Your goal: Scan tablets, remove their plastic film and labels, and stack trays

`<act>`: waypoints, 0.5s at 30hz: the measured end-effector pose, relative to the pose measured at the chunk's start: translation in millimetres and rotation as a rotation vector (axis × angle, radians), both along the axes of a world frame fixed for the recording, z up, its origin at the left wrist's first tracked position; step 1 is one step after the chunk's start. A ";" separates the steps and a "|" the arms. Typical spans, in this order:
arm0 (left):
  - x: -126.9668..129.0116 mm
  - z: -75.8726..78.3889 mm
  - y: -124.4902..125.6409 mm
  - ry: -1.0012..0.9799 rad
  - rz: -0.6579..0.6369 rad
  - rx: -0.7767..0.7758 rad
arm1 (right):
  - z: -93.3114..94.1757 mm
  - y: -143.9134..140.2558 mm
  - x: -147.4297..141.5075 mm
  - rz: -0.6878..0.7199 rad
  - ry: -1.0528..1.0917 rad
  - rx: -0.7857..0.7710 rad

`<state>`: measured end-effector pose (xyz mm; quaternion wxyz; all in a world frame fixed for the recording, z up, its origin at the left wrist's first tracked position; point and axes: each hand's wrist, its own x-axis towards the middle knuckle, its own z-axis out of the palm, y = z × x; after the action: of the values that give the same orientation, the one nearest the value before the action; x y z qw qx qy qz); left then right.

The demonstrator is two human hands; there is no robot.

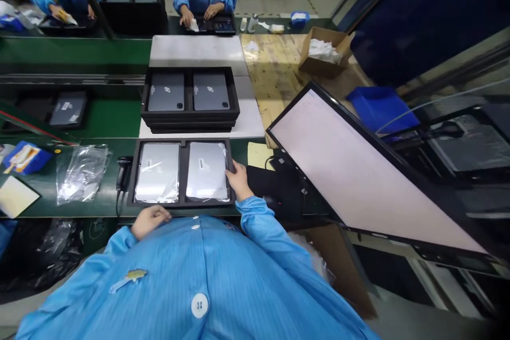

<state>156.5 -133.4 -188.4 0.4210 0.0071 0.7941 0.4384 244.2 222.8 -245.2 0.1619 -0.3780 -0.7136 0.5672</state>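
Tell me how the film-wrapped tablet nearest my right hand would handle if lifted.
The wrapped tablet would likely stay stiff, since it looks like a flat slab. Its glossy film may make it slippery. Lying flat in the black tray, it seems unlikely to roll.

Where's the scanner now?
In the head view, the scanner sits left of centre on the green bench, between the clear bags and the nearest tray.

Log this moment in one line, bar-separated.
left hand: by near edge of tray | right hand: at tray's right edge | tray: two film-wrapped tablets side by side
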 end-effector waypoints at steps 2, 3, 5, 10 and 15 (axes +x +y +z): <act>-20.6 3.4 -20.5 0.339 0.135 -0.086 | -14.4 -1.0 4.5 0.014 -0.028 0.015; -32.6 4.4 -28.7 0.492 0.185 -0.170 | -21.4 -1.1 6.9 0.031 -0.034 -0.006; -55.8 4.1 -38.4 0.599 0.197 -0.336 | -33.9 -0.3 11.1 0.062 -0.037 -0.042; -85.4 -5.6 -34.0 0.472 0.074 -0.397 | -49.1 0.8 15.2 0.057 -0.019 -0.015; -91.4 -8.4 -38.6 0.472 0.029 -0.357 | -40.6 -9.1 14.0 0.015 -0.118 0.099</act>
<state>65.1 -172.0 -196.8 0.2130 0.0235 0.9346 0.2840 258.2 213.8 -285.8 0.1337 -0.3969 -0.7518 0.5093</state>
